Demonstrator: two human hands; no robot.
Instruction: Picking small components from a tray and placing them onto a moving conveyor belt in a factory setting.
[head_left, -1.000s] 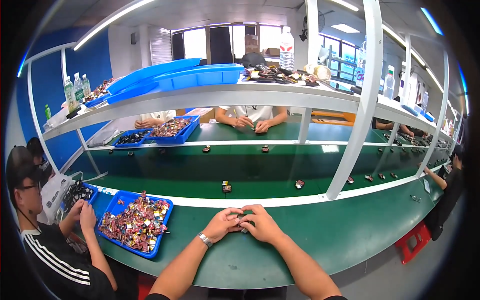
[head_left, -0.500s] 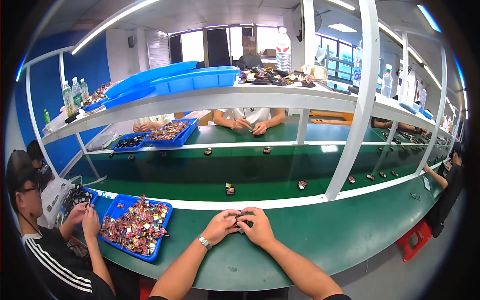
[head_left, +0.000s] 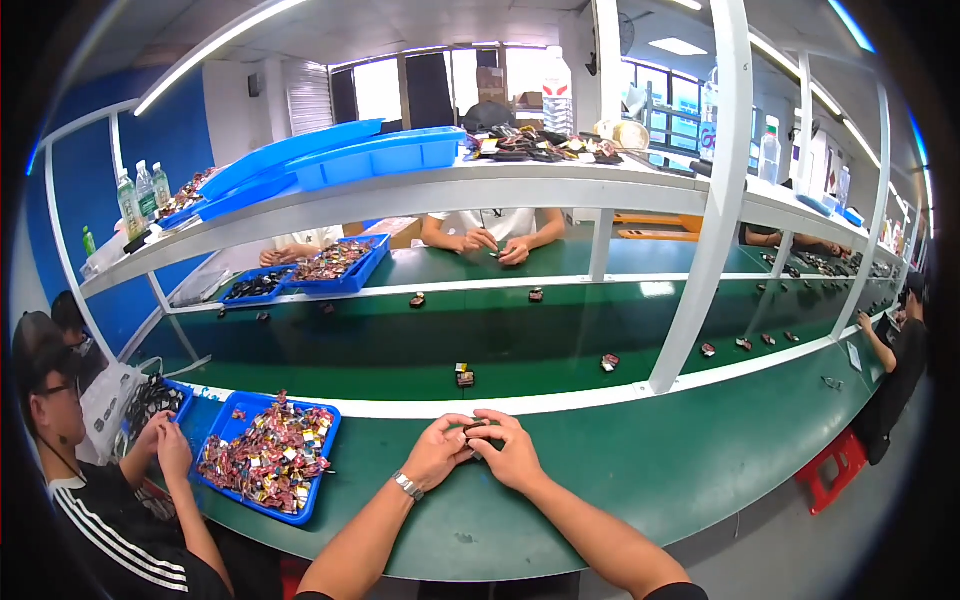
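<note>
Steady the small dark part (head_left: pixel 477 429), mostly hidden and clamped in the fingers (head_left: pixel 492 416) of the left hand (head_left: pixel 437 452) and right hand (head_left: pixel 512 456), over the bench (head_left: pixel 600 465) right of the tray (head_left: pixel 230 420), best by bracing with the left and pressing gently with the right.

- The single view looks from the person's head, from the left of a side-by-side pair, above and behind the fingers (head_left: pixel 498 422).
- It faces forward and down, upright and unmirrored; the fingers sit below mid-picture, about centred sideways.
- It is near enough that both forearms (head_left: pixel 592 525) run from the lower edge up to the fingers.
- Its wide fisheye takes in the green bench (head_left: pixel 640 460) around the fingers and the bowed white shelf (head_left: pixel 480 196) beyond and above them.
</note>
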